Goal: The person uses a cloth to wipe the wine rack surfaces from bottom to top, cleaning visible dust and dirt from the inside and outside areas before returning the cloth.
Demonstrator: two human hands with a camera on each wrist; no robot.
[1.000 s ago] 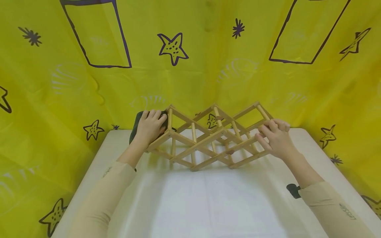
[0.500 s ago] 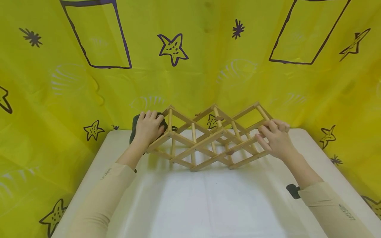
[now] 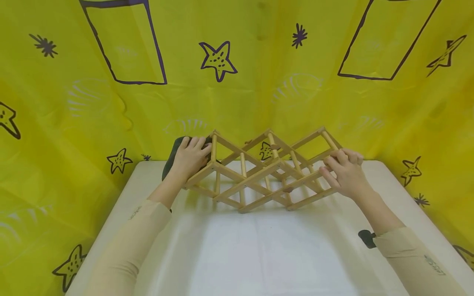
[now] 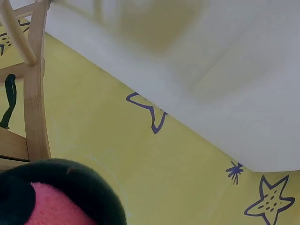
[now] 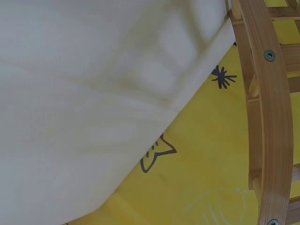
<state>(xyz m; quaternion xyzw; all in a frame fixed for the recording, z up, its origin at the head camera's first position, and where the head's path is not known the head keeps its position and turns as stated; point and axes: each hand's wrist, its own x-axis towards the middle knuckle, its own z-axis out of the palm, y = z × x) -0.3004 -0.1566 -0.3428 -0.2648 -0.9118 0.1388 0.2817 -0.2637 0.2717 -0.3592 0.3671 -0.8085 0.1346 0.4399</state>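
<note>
A wooden folding lattice rack [image 3: 259, 173] stands spread across the table, its slats crossing in diamonds joined by round dowels. My left hand [image 3: 189, 158] grips a dark green plush thing [image 3: 172, 160] at the rack's left end, fingers curled over its top. In the left wrist view this plush [image 4: 98, 187] shows a fuzzy pink part [image 4: 58, 206], and a thin dark green strip [image 4: 10, 101] shows among the slats. My right hand [image 3: 344, 172] holds the rack's right end with bent fingers. The right wrist view shows a curved slat [image 5: 274, 108] with screws.
A white-covered table [image 3: 259, 246] lies under the rack. Close behind it hangs a yellow curtain [image 3: 252, 98] printed with starfish and fish. A small black object [image 3: 366, 238] sits at the right sleeve cuff.
The green strip that stuck out past the left dowel half a second ago shows less now. My left hand and the plush shifted slightly; my right hand keeps its hold on the rack.
</note>
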